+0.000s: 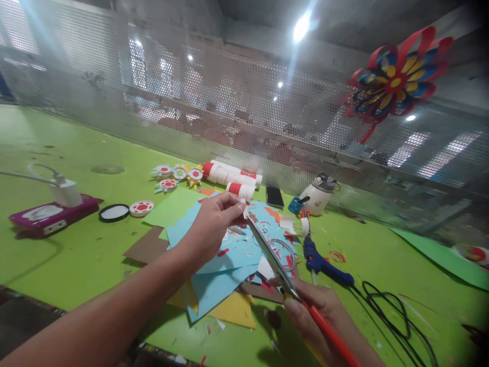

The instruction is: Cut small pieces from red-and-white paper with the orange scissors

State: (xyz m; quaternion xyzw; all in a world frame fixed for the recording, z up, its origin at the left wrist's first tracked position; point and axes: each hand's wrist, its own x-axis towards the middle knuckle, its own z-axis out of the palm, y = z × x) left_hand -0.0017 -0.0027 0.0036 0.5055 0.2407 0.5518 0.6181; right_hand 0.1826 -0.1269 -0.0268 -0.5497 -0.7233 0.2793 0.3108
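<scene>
My left hand [216, 221] is closed in a pinch on a small white piece of paper [244, 208], above the middle of the table. In my right hand [324, 311] is a pair of scissors [273, 255] with long metal blades and red and yellow handles. The blade tips reach up to the white piece at my left fingertips; I cannot tell whether they touch it. Beneath both hands lie light blue paper sheets [217, 285] strewn with small red and white scraps.
A blue glue gun [326, 267] and its black cable [397, 311] lie to the right. Behind are white-and-red paper rolls [225, 175], a phone [274, 197] and a jug [319, 193]. At left sits a purple power strip [53, 216]. A perforated screen [183, 102] borders the table.
</scene>
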